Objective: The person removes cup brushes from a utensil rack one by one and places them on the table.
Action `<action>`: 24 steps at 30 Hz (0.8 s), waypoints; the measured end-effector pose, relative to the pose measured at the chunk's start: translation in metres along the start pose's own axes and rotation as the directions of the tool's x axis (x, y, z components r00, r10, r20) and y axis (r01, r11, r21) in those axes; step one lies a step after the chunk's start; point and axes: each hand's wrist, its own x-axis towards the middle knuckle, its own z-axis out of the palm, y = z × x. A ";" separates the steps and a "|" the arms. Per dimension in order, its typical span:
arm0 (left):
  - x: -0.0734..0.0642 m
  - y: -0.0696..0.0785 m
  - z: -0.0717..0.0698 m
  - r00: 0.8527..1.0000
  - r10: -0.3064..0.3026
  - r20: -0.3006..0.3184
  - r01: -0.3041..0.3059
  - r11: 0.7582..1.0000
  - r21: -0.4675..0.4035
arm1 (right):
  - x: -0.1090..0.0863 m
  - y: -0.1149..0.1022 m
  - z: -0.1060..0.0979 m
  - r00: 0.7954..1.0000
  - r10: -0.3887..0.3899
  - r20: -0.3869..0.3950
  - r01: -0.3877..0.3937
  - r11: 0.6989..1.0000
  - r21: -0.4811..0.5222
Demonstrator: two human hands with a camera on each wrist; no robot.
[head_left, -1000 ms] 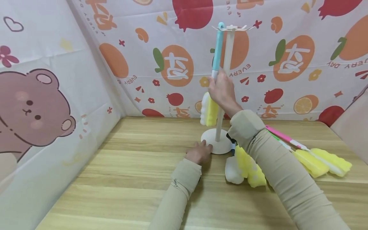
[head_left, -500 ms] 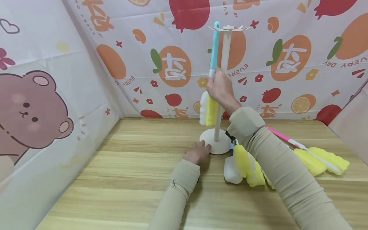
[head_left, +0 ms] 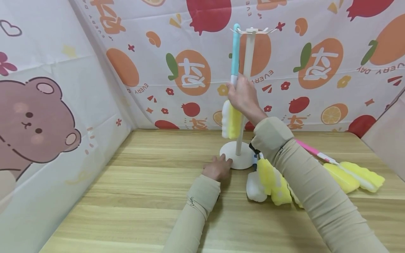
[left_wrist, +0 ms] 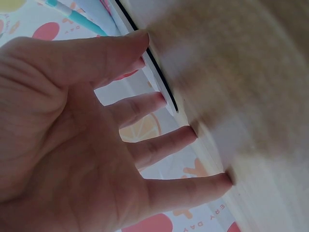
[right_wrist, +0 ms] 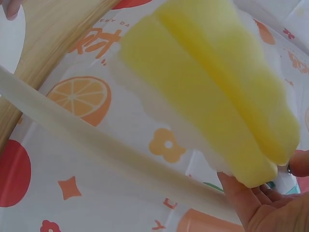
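Observation:
In the head view a white stand (head_left: 249, 52) with a ring of hooks at its top rises from a round base (head_left: 243, 162). My right hand (head_left: 244, 94) grips the white neck of a sponge bottle brush (head_left: 235, 52) with a light-blue handle. The looped end of that handle overlaps a left-side hook, and the yellow-and-white sponge head (right_wrist: 207, 92) hangs below my fingers beside the pole. My left hand (head_left: 217, 168) lies low at the base's left edge. Its fingers (left_wrist: 166, 147) are spread, with some tips at the base rim and others on the tabletop.
Several more sponge brushes lie right of the base, a yellow-and-white cluster (head_left: 275, 184) partly under my right forearm. Farther right lies a pink-handled brush (head_left: 316, 153) beside a yellow sponge head (head_left: 343, 177). Behind the wooden table (head_left: 142, 196) hangs a fruit-print cloth (head_left: 152, 91).
The brush handle's looped end has shifted slightly left against the hooks, and the handle stands more upright. The left hand stays at the base; the whole view moved a little.

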 end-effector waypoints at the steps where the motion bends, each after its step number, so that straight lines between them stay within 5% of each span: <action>1: 0.000 0.000 0.000 1.000 -0.001 0.001 0.001 1.000 0.004 | 0.000 0.000 -0.001 1.000 -0.002 0.002 0.002 1.000 0.002; 24: 0.000 0.001 0.001 1.000 -0.004 -0.011 0.005 1.000 0.016 | -0.002 0.000 -0.013 0.998 0.001 0.061 0.000 1.000 -0.009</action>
